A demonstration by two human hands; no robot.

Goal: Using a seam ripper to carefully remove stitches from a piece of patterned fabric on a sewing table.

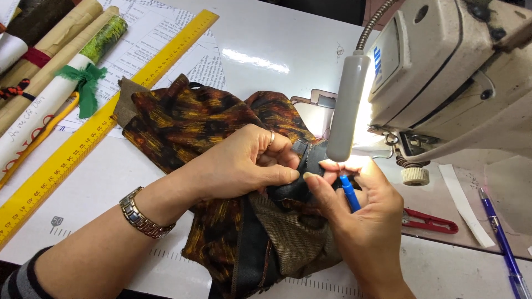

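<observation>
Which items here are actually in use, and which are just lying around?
In use:
- left hand, pinching the black strip
- right hand, holding a blue-handled tool
- brown patterned fabric
- sewing machine lamp, lit over the work

Lying about:
- yellow ruler
- red thread snips
- blue pen
- paper rolls
- white strip

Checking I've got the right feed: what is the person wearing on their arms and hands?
The left hand has a ring on one finger; a silver link wristwatch sits on that wrist, and a grey-and-dark striped sleeve shows near the elbow. The right hand shows no ring, watch or sleeve in view.
</observation>
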